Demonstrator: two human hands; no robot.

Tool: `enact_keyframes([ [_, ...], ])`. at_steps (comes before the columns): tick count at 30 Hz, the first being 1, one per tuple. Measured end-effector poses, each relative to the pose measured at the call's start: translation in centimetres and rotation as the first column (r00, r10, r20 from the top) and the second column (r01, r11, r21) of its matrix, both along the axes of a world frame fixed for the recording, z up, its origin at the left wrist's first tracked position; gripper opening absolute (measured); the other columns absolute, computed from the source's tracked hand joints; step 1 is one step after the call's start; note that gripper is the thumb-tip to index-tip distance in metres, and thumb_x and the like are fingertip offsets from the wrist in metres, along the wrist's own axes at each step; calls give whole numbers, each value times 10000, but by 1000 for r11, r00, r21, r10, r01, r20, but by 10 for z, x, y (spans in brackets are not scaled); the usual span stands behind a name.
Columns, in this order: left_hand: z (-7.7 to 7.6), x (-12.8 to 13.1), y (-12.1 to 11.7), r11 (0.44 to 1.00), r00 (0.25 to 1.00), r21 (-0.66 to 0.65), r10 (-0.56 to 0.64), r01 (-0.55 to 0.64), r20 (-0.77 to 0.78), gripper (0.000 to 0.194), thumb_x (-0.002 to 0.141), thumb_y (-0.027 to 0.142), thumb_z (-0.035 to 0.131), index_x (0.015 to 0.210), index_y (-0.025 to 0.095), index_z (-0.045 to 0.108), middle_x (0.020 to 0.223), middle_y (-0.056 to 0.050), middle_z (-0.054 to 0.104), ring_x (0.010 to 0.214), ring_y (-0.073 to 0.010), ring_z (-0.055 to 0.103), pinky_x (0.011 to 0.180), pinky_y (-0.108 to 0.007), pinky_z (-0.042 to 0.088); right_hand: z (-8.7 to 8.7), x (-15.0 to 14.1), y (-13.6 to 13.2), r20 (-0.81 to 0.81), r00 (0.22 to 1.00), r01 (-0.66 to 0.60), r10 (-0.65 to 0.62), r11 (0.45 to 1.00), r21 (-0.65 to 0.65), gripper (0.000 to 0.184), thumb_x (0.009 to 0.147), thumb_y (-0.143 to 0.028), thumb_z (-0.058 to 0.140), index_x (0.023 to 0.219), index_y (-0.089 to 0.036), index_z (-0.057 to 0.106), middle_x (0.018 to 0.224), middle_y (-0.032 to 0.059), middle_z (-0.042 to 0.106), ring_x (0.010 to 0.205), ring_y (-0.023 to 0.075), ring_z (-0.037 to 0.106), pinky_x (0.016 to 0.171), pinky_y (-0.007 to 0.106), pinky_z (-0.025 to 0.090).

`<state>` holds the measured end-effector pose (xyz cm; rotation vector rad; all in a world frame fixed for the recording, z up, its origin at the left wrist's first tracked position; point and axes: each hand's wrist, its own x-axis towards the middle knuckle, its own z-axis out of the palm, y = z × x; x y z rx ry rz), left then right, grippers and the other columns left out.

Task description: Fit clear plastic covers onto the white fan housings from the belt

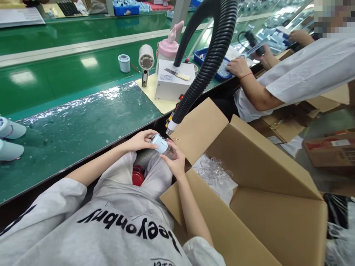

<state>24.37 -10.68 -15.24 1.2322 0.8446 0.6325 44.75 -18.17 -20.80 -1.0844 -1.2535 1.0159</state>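
Over my lap, both hands hold a light blue cylindrical housing (pixel 159 143), tilted, with thin wires coming out at its right side. My left hand (pixel 145 140) pinches its left end between thumb and fingers. On the other end, my right hand (pixel 175 158) has its fingers closed around it; something clear shows at that end, but its shape is hard to make out. Just above the housing hangs the white nozzle (pixel 172 126) of a black corrugated hose (pixel 203 74). A similar blue cylinder (pixel 124 63) with a red wire stands upright on the green belt.
An open cardboard box (pixel 266 155) with clear plastic rings (pixel 213 171) stands at my right. On the bench are a white machine (pixel 173 83) bearing a knife (pixel 177 74), a handheld dryer-like body (pixel 146 59), a pink-topped bottle (pixel 168 48) and white cylinders (pixel 11 149). A co-worker's arm (pixel 257 90) is beyond.
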Motion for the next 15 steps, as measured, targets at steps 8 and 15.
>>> enact_keyframes([
  [8, 25, -42, -59, 985, 997, 154, -82, 79, 12, 741, 648, 300, 945, 1314, 218, 630, 1345, -129, 645, 1090, -226, 694, 927, -351, 578, 45, -4, -36, 293, 948, -211, 124, 934, 287, 381, 833, -326, 860, 1177, -268, 707, 1276, 100, 740, 1216, 290, 705, 1090, 461, 568],
  [15, 44, -56, -92, 933, 993, 340, -107, 116, -46, 728, 718, 373, 909, 1390, 258, 655, 1389, -135, 669, 1202, -289, 672, 955, -377, 577, 71, -9, -60, 266, 927, -297, 265, 951, 90, 453, 788, -359, 901, 1196, -294, 715, 1182, 52, 772, 1132, 277, 736, 1006, 449, 627],
])
